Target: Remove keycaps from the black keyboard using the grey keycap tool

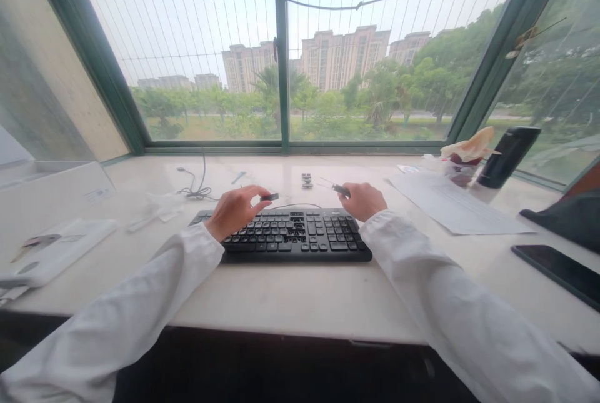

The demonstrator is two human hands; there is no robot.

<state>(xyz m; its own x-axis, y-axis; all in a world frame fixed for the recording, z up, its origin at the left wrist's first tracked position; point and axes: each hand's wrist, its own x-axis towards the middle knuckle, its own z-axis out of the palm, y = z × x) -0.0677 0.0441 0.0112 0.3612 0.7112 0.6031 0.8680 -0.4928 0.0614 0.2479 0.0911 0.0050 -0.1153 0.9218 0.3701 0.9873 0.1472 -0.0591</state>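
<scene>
A black keyboard (290,255) lies on the white ledge with several keycaps off; bare sockets show in a column right of its middle. Over its upper left part, my left hand (237,210) pinches a small black keycap (269,197) between thumb and fingers. My right hand (364,201), above the keyboard's upper right corner, is closed around the dark handle of a wire keycap puller (341,190). The puller's thin wire prongs point left. Behind the keyboard sits a small cluster of loose keycaps (306,180), too small to count.
A coiled cable (197,192) and clear plastic wrapping (162,208) lie to the left, near a white box (56,187) and keys (40,242). On the right are paper sheets (450,206), a black cylinder (509,156) and a phone (557,268). A window borders the back.
</scene>
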